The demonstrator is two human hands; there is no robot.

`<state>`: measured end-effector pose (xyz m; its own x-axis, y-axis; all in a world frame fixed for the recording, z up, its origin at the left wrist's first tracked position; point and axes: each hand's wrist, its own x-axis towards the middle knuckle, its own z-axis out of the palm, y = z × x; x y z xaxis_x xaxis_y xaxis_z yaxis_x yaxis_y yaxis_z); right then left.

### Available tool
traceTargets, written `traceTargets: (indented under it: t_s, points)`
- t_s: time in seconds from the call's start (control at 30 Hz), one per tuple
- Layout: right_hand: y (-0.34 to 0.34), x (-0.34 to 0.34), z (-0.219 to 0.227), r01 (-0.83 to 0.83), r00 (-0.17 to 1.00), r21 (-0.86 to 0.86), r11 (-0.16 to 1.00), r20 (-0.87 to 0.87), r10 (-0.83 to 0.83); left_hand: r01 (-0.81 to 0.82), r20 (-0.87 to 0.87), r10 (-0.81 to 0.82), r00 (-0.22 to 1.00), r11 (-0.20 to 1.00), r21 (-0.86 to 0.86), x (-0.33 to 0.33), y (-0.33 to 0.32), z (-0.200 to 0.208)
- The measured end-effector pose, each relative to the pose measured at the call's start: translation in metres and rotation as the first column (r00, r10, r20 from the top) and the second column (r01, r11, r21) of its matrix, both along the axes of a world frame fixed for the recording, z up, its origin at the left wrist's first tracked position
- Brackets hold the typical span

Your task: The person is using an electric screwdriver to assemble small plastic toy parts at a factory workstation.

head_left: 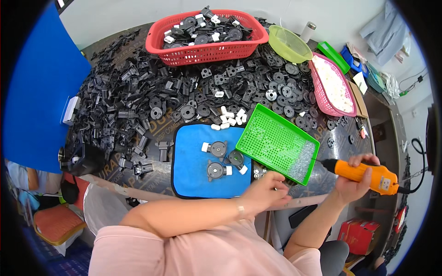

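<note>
My right hand (353,180) is wrapped round an orange electric screwdriver (366,175), whose black nose and thin bit point left over the screw end of a green perforated tray (264,138). A heap of small silver screws (302,162) lies in that end. By the tray's near edge is my left hand (267,191), its fingers curled together; whatever they may hold is hidden. Several small round metal pieces (258,173) lie just beyond it. On a blue mat (191,181) rest three black round parts with white tabs (216,170).
Loose black plastic parts (129,101) cover much of the table. White caps (230,117) lie beyond the mat. A red basket (202,54) of parts, a yellow-green basket (287,43) and a pink basket (328,92) of white pieces stand behind. A black cable (421,156) hangs at right.
</note>
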<state>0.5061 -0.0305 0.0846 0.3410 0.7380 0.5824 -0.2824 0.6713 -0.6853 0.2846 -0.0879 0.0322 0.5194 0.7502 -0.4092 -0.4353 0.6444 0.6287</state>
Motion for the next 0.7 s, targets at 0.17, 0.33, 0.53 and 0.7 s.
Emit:
traceTargets:
  t_s: [0.17, 0.33, 0.53, 0.7]
  points:
    - [0.029, -0.081, -0.009, -0.194, 0.979, 0.004, 0.981, 0.061, 0.194, 0.253, -0.584, 0.550, 0.596, 0.562, 0.788, -0.110, 0.017, -0.008]
    - [0.060, -0.142, -0.029, -0.239, 0.961, 0.002, 0.971, 0.143, 0.236, 0.387, -0.644, 0.679, 0.352, 0.521, 0.761, -0.142, 0.029, -0.010]
    - [0.068, -0.160, -0.032, -0.258, 0.945, -0.036, 0.965, 0.200, 0.260, 0.641, -0.654, 0.686, 0.320, 0.351, 0.682, -0.120, 0.027, -0.013]
    - [0.068, -0.156, -0.035, -0.195, 0.936, -0.019, 0.981, 0.295, 0.192, 0.731, -0.673, 0.683, 0.283, 0.301, 0.613, -0.122, 0.013, -0.025]
